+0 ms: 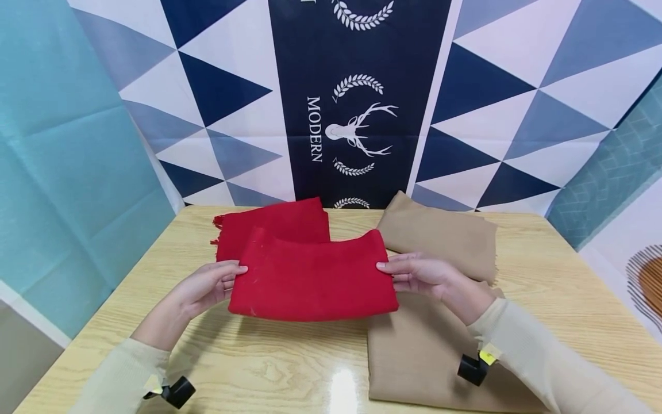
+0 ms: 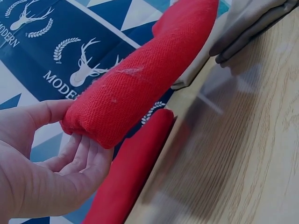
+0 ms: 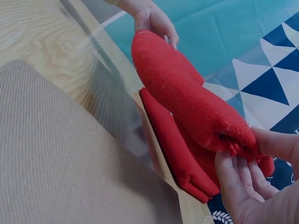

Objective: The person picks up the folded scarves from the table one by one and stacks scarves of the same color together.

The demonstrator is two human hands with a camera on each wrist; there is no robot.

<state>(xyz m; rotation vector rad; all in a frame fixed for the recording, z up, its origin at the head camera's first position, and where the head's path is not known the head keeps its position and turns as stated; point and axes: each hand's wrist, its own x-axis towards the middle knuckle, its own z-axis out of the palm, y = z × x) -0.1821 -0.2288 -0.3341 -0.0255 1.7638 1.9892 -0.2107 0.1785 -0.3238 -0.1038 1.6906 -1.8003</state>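
Note:
A folded red cloth [image 1: 312, 279] with a knit-like weave hangs above the table between both hands. My left hand [image 1: 209, 284] grips its left end, thumb on top and fingers underneath; the left wrist view shows the same hold by the left hand [image 2: 56, 163]. At the opposite end my right hand [image 1: 426, 279] pinches the cloth the same way, and the right wrist view shows short fringe by the fingers [image 3: 238, 182]. Behind it, a second folded red cloth [image 1: 274, 221] with fringe at its left side lies on the table, partly covered from view.
On the wooden table [image 1: 258, 368], a folded tan cloth [image 1: 439, 233] lies at the back right. A larger folded tan cloth [image 1: 414, 356] lies in front, under my right forearm. A patterned backdrop [image 1: 233, 103] stands behind the table, and a teal sheet [image 1: 67, 144] hangs on the left.

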